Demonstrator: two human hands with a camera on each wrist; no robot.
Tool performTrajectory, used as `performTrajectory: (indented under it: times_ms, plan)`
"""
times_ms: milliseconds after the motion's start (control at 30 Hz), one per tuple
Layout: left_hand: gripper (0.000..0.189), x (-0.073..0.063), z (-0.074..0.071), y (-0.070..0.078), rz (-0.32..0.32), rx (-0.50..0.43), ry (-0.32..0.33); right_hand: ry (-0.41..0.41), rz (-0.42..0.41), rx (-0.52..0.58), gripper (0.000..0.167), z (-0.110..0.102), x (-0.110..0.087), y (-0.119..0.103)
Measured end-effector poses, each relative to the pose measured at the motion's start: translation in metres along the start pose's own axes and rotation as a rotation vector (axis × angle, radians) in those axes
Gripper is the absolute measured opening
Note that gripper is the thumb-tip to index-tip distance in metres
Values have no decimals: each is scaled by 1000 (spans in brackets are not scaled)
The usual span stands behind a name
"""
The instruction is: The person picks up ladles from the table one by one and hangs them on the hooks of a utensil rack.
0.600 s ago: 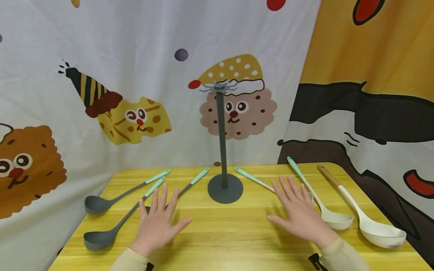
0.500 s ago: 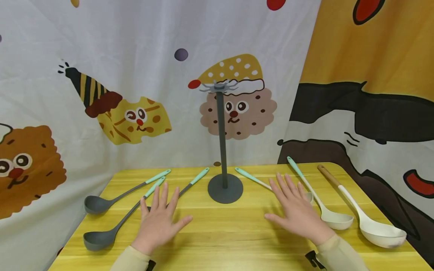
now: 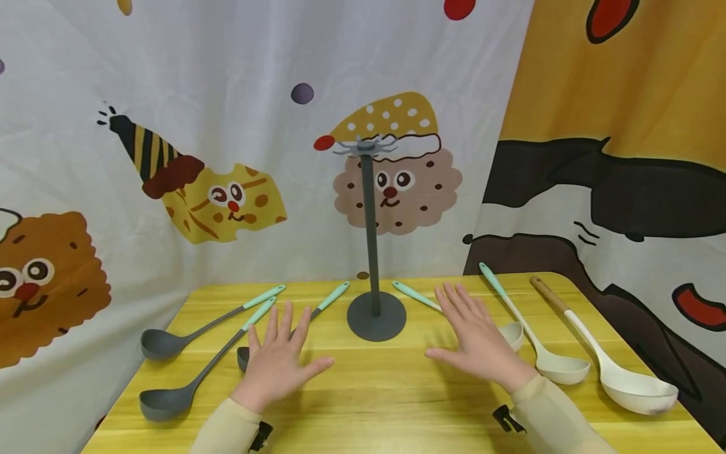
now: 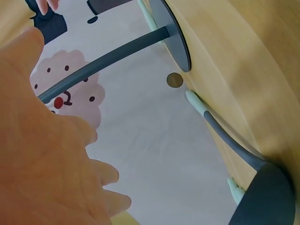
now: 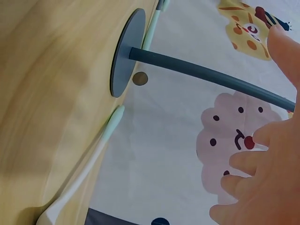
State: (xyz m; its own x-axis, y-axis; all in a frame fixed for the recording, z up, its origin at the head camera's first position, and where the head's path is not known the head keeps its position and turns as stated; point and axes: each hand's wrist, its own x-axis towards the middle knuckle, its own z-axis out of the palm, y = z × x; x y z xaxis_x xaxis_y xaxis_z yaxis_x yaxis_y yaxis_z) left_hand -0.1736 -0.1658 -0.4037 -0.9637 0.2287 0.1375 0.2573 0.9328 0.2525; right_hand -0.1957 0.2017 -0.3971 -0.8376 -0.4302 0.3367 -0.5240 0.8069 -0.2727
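Observation:
Fingers spread, my left hand (image 3: pixel 283 362) hovers over the table and holds nothing. It overlaps a dark grey ladle (image 3: pixel 242 358) with a mint handle, hiding part of its shaft. Two more grey ladles, a back one (image 3: pixel 161 343) and a front one (image 3: pixel 167 402), lie to its left. My right hand (image 3: pixel 476 343), likewise straight-fingered and holding nothing, partly covers a small cream ladle (image 3: pixel 512 335). Right of it lie a larger cream ladle (image 3: pixel 561 367) and a white ladle (image 3: pixel 638 391) with a wooden handle. Between and beyond the hands stands a dark grey utensil stand (image 3: pixel 371 239) with hooks on top.
The yellow wood-grain table (image 3: pixel 368 410) ends at its back edge against a hanging cloth (image 3: pixel 255 75) printed with cartoon figures. The stand's round base (image 3: pixel 377 328) sits near that back edge. Ladles line both sides of the table.
Both hands have moved inward, the left one to the right and the right one to the left. The small cream ladle's bowl shows more now. The ladles and stand have stayed put.

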Motion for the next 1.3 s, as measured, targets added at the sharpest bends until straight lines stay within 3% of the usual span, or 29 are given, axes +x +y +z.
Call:
performTrajectory:
  times_ms: [267, 633, 800, 1133, 1300]
  plan:
    - [109, 11, 3, 2, -18, -69, -17, 3, 31, 49, 105, 1, 17, -3]
    - [112, 25, 7, 8, -34, -95, -22, 63, 4, 154, 99, 3, 51, -7]
    - [114, 30, 10, 8, -43, -107, 30, 58, 41, 242, 98, -1, 69, -8]
    - [111, 40, 18, 0, -43, -66, 199, 72, 102, 382, 88, 1, 102, -11]
    - [109, 44, 20, -1, -54, -84, 219, 57, 142, 476, 86, 0, 115, -15]
